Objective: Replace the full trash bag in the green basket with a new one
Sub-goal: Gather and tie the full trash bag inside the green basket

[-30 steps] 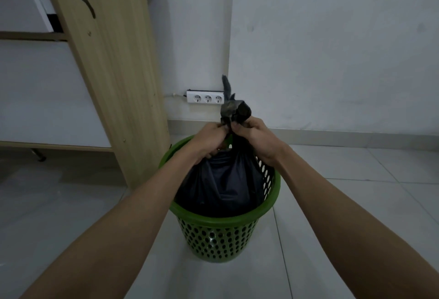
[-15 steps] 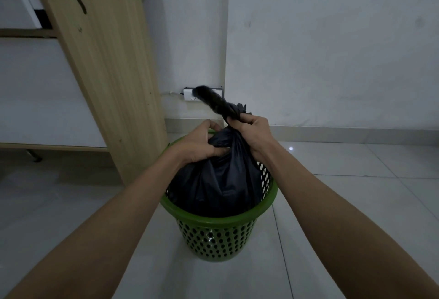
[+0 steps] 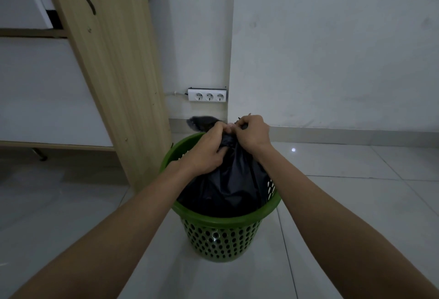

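Black trash bag [image 3: 228, 180] sits inside the green basket [image 3: 223, 218] on the floor; the left hand [image 3: 206, 149] and right hand [image 3: 253, 132] both curl tightly around its gathered neck.

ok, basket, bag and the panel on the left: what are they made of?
Basket: looks like moulded green plastic, slight sheen, wall pierced with regular round holes.
Bag: thin black plastic film, faintly glossy, gathered in creases at the neck.
Panel: pale wood grain, matte; probably laminated board, solid wood can't be ruled out.
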